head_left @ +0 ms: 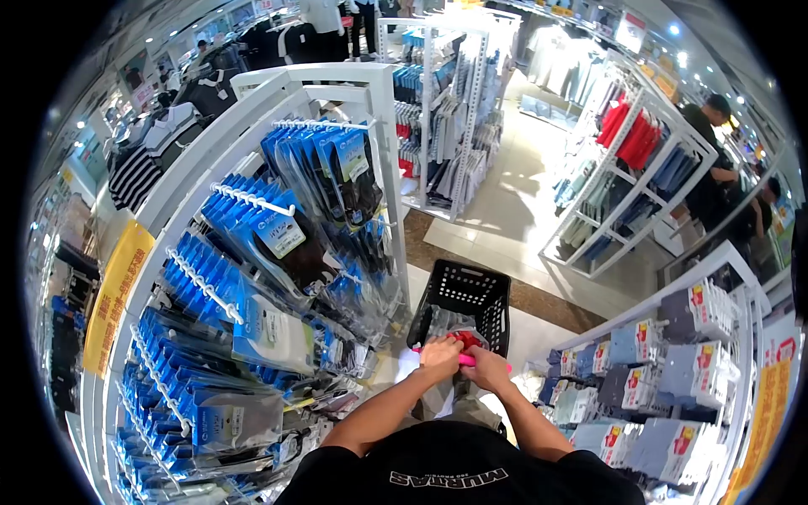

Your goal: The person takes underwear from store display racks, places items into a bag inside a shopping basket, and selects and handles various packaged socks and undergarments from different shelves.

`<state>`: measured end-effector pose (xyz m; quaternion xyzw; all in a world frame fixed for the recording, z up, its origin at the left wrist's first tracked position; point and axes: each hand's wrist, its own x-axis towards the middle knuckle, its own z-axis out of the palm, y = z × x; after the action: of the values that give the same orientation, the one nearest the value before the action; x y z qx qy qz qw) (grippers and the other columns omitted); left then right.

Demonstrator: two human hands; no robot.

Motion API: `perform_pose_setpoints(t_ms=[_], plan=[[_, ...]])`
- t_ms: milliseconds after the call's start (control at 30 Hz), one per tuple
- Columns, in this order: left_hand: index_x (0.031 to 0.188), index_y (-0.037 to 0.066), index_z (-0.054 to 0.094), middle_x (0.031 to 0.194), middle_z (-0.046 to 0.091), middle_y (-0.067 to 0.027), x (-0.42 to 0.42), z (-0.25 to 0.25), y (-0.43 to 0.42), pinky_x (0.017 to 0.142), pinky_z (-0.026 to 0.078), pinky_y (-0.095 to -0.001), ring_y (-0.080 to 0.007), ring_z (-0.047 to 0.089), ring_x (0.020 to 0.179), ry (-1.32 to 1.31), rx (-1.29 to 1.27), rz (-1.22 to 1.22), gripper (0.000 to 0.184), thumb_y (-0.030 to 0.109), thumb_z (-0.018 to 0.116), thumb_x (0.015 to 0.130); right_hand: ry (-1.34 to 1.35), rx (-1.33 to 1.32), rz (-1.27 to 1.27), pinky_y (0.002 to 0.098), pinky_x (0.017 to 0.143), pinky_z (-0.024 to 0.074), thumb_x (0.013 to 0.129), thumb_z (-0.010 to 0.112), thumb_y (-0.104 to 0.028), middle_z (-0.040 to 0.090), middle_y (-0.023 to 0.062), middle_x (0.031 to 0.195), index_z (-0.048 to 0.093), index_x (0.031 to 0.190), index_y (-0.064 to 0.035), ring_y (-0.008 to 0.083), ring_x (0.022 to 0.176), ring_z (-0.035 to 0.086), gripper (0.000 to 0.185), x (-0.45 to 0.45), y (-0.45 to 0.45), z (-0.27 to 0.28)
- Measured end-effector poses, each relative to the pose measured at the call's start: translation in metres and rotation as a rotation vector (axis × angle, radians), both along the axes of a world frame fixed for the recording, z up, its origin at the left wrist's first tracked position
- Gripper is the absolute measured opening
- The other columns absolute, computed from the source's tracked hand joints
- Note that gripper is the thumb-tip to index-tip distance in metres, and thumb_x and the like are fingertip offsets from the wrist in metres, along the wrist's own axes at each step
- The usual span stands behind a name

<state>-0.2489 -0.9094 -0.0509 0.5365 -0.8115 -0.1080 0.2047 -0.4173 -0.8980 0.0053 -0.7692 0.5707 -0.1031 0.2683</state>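
Observation:
Both hands are close together at the near end of a black plastic basket [463,286], low in the middle of the view. My left hand [440,357] is wrapped round a pink handle bar [465,360]. Just to its right, my right hand [488,370] is closed on the same bar. Something red [467,340] lies right beyond the fingers, beside clear plastic packaging [443,321] inside the basket. The fingertips are partly hidden.
A white rack [391,168] of blue-topped packs [273,227] stands close on the left. Folded grey and blue packs [694,370] fill a shelf on the right. Ahead, clothes racks [631,181] flank a tiled aisle [505,194]. People in dark clothes [715,168] stand at the upper right.

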Motion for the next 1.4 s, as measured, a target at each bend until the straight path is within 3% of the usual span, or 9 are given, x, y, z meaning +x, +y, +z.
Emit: perform_pose_setpoints(t_ms=[367,467,567,767,867,1000,1067,1167,1400], plan=[[0.088,0.015,0.067,0.092,0.064,-0.0038,-0.026,0.017,-0.069,0.079,0.044,-0.0427,-0.0265,0.062,0.092,-0.081,0.118,0.088,0.013,0.02,0.063,0.077,0.049,-0.067,0.287,0.051,0.065,0.0534,0.076,0.072,-0.04,0.068,0.0188,0.076,0.058,0.1,-0.0072,0.0387,0.073,0.069,0.043,-0.033,-0.104,-0.034],[0.095,0.014,0.068,0.104,0.065,-0.0068,-0.036,0.025,-0.087,0.085,0.045,-0.0429,-0.0263,0.06,0.105,-0.214,0.231,0.173,0.021,0.025,0.067,0.077,0.061,-0.047,0.316,0.0513,0.066,0.0535,0.077,0.072,-0.04,0.069,0.0191,0.077,0.058,0.102,-0.0063,0.0387,0.073,0.069,0.044,-0.036,-0.128,-0.026],[0.093,0.011,0.067,0.103,0.062,-0.0074,-0.051,0.024,-0.092,0.087,0.045,-0.0437,-0.0282,0.058,0.105,-0.106,0.087,0.35,0.021,0.021,0.069,0.076,0.071,-0.055,0.344,0.0519,0.067,0.0536,0.078,0.071,-0.04,0.069,0.0195,0.077,0.059,0.101,-0.0066,0.0391,0.073,0.069,0.042,-0.043,-0.148,-0.021],[0.129,0.01,0.058,0.135,0.052,-0.0132,-0.068,0.028,-0.065,0.101,0.043,-0.0474,-0.0359,0.049,0.125,0.21,-0.061,0.486,0.055,0.013,0.072,0.076,0.012,-0.06,0.422,0.0523,0.069,0.0536,0.079,0.07,-0.04,0.069,0.0186,0.078,0.062,0.099,-0.0094,0.04,0.073,0.069,0.038,-0.057,-0.176,-0.019],[0.147,0.018,0.04,0.151,0.037,-0.0158,-0.074,0.028,-0.045,0.11,0.037,-0.0491,-0.0394,0.04,0.136,0.301,0.082,0.549,0.073,0.014,0.069,0.081,0.029,-0.075,0.416,0.0519,0.069,0.0535,0.078,0.071,-0.041,0.07,0.0177,0.077,0.063,0.097,-0.0108,0.0395,0.074,0.069,0.036,-0.065,-0.184,-0.025],[0.149,0.018,0.036,0.153,0.032,-0.0168,-0.078,0.038,-0.024,0.104,0.045,-0.0431,-0.0397,0.043,0.134,0.528,0.178,0.547,0.071,0.019,0.068,0.085,0.041,-0.062,0.41,0.0499,0.07,0.0522,0.078,0.073,-0.043,0.07,0.0168,0.078,0.064,0.091,-0.013,0.0375,0.077,0.069,0.034,-0.069,-0.19,-0.021],[0.136,0.011,0.052,0.137,0.051,-0.0186,-0.079,0.021,-0.012,0.089,0.051,-0.0414,-0.0337,0.062,0.108,0.605,0.193,0.651,0.051,0.022,0.066,0.089,0.037,-0.058,0.434,0.0496,0.07,0.0515,0.078,0.073,-0.045,0.07,0.0166,0.079,0.065,0.092,-0.013,0.0378,0.077,0.068,0.035,-0.072,-0.194,-0.018],[0.107,0.003,0.071,0.099,0.069,-0.016,-0.079,-0.002,0.011,0.078,0.054,-0.0406,-0.0278,0.068,0.081,0.688,0.371,0.763,0.028,0.026,0.06,0.094,0.059,-0.05,0.462,0.051,0.069,0.0512,0.08,0.072,-0.043,0.069,0.0169,0.077,0.063,0.096,-0.012,0.0387,0.077,0.068,0.036,-0.072,-0.197,-0.008],[0.099,0.0,0.071,0.084,0.072,-0.014,-0.078,0.0,0.027,0.073,0.054,-0.0364,-0.0224,0.068,0.077,0.823,0.563,0.842,0.027,0.025,0.063,0.093,0.036,-0.057,0.45,0.051,0.07,0.0505,0.08,0.072,-0.043,0.069,0.0169,0.077,0.065,0.095,-0.0127,0.039,0.077,0.068,0.035,-0.071,-0.195,-0.005]])
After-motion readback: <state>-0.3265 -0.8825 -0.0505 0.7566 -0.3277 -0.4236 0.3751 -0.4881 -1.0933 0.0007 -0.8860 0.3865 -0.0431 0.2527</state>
